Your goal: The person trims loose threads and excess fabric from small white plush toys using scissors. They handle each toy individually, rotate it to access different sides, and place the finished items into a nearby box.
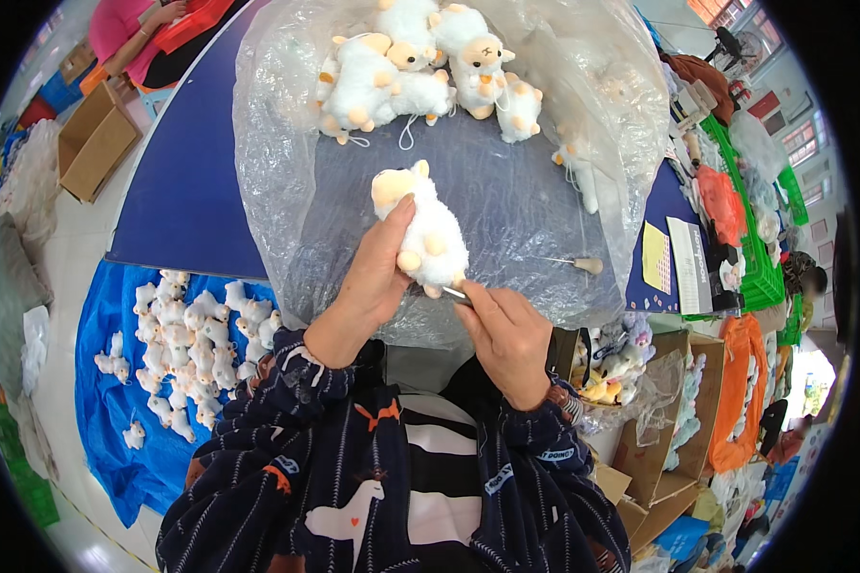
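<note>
A white plush sheep with cream-coloured face and feet is gripped in my left hand, the thumb pressed along its side. My right hand is closed at the toy's lower end. A slim, silvery tool shows at its fingertips, against or very near the plush; most of it is hidden, so its kind does not show. To the right, an awl with a pale handle lies on the plastic-covered table. More plush sheep, some with white string loops, are heaped at the far side of the plastic.
Clear plastic sheeting covers part of the blue table. Many small plush sheep lie on a blue tarp at left. Cardboard boxes, green crates and toys crowd both sides. Another person works at the upper left.
</note>
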### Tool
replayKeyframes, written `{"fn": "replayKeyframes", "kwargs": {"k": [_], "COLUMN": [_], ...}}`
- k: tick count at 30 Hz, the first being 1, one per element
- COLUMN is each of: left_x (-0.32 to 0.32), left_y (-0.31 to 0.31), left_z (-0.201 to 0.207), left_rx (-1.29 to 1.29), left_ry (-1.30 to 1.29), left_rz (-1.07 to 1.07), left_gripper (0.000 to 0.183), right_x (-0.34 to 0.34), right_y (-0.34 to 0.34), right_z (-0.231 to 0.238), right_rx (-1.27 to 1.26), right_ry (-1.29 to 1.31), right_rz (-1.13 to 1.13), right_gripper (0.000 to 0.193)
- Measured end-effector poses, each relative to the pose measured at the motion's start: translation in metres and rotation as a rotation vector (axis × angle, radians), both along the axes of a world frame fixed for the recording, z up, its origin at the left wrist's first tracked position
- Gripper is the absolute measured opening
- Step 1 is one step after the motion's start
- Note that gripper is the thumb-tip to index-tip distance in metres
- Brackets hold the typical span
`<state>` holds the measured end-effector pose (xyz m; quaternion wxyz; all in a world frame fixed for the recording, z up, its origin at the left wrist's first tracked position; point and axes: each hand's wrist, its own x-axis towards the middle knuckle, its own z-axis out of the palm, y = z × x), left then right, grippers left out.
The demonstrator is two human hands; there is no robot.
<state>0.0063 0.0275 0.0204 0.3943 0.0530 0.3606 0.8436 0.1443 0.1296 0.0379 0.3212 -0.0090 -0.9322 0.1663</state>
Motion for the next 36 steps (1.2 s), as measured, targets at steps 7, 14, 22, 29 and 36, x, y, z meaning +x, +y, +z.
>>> {"fn": "replayKeyframes", "kwargs": {"k": [7,14,22,29,36], "left_x": [-0.001,-0.003,0.000,0.000,-0.002], "left_y": [0.001,0.001,0.002,0.001,-0.009], "left_z": [0.002,-0.001,0.001,-0.005,-0.010], "left_rx": [0.000,0.020,0.007,-0.003,0.067], "left_ry": [-0.017,-0.041,0.000,-0.028,-0.034], "left_rz": [0.004,-0.006,0.003,-0.022,-0.013], "left_gripper": [0.044,0.043,0.043,0.042,0.042], "right_x": [-0.007,-0.007,-0.012,-0.018,-0.006], "right_y": [-0.003,0.000,-0.001,-0.007,0.012], "right_z": [-0.002,-0.004,-0.012,-0.015,-0.005], "right_rx": [0.150,0.205,0.179,-0.253,-0.714], "right_ry": [0.056,0.076,0.124,0.151,-0.405], "right_rz": [-0.001,-0.033,-0.043,0.011,0.422], "right_gripper": [0.035,0.036,0.036,0.032,0.022]}}
